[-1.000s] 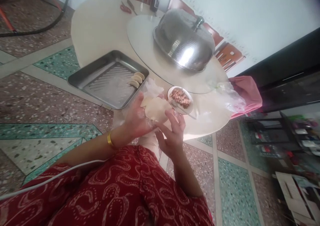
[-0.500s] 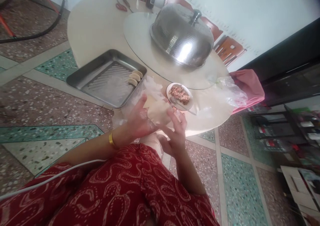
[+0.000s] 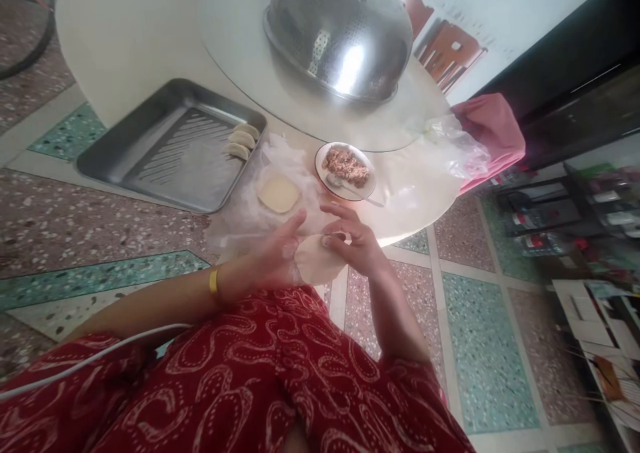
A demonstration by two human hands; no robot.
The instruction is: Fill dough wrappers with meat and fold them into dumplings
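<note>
A single round dumpling wrapper (image 3: 313, 261) is held between the left hand (image 3: 277, 259) and the right hand (image 3: 357, 243), just past the near edge of the tabletop (image 3: 125, 33) and above the lap and floor. The left hand is cupped under the wrapper with the fingers spread; the right hand's fingertips are pinched lightly on its far edge.

Several risks can be judged from this. The thin wrapper could be torn or stretched if it is pulled unevenly by the right fingertips. Because it is held off the tabletop, it could be dropped to the floor if the grip is loosened. The stack of wrappers (image 3: 279, 193) lies on a plastic sheet (image 3: 235, 219) that hangs over the edge, and could be dragged off by a brushing wrist. The spoon (image 3: 353, 189) resting on the filling plate (image 3: 345, 171) could be knocked when reached for.

No brand, label or readable writing can be made out.
</note>
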